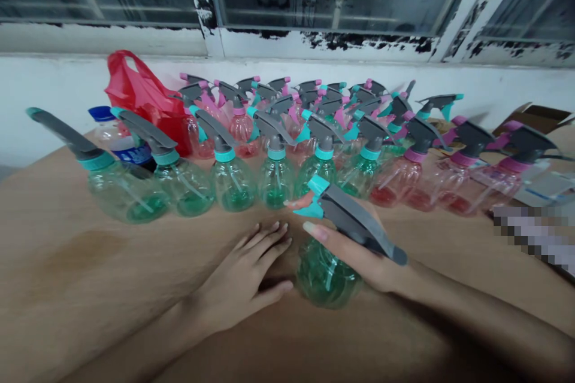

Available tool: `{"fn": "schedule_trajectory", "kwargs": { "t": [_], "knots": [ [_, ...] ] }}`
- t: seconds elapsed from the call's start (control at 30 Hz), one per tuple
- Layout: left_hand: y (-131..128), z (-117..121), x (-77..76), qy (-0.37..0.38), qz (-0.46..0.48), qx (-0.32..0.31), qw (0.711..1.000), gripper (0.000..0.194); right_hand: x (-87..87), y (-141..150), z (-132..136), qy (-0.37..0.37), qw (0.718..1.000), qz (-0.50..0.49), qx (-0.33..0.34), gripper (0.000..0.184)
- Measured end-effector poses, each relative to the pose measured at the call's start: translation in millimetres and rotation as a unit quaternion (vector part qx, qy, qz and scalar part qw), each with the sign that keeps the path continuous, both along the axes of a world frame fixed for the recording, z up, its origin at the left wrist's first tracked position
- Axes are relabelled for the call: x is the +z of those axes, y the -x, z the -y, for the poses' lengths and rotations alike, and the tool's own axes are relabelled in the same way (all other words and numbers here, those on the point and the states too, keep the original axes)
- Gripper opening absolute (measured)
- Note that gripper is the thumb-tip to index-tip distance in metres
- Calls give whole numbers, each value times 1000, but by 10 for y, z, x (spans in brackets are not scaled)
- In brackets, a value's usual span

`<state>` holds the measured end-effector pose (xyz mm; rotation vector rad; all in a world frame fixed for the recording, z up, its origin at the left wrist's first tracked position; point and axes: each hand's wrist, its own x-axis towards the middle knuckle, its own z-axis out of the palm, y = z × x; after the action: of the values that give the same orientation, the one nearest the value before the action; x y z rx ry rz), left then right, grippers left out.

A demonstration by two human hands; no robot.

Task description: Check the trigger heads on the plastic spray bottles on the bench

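My right hand (359, 251) is wrapped round the neck of a green spray bottle (326, 278), just under its grey and turquoise trigger head. The bottle stands near the middle of the wooden table (148, 293), its nozzle pointing up and to the left. To the left of it, my left hand (245, 275) lies palm down on the tabletop with fingers spread, holding nothing. Behind both hands runs a row of spray bottles: green ones (236, 188) at the left and middle, pink ones (395, 182) at the right.
More spray bottles (242, 131) crowd behind the front row. A red plastic bag (148, 96) and a blue-capped drink bottle (119, 137) stand at the back left. An open cardboard box (534, 119) is at the far right, with a windowed wall (54, 72) behind.
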<state>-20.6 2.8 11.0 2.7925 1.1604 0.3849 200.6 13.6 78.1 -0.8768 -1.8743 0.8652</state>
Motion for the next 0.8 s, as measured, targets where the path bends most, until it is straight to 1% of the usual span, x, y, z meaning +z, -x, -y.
{"fn": "schedule_trajectory", "kwargs": {
  "t": [0.1,0.27,0.33,0.43,0.57,0.8],
  "knots": [
    [-2,3,2,1,-8,-1,1000,60,8,-7,1,-6,1000,-7,8,22],
    [-6,11,-20,5,39,4,999,59,22,-4,5,-15,1000,2,9,23],
    [-3,16,-18,5,42,8,999,58,24,1,4,-20,1000,1,7,22],
    [0,19,0,-4,19,5,1000,56,26,3,0,-23,1000,-4,4,22],
    [-2,-6,7,-12,-7,1,1000,54,36,2,-5,-7,1000,-4,12,22],
    [1,-33,-15,-9,-32,-3,999,57,10,-2,-2,-4,999,-21,28,22]
  ]
}}
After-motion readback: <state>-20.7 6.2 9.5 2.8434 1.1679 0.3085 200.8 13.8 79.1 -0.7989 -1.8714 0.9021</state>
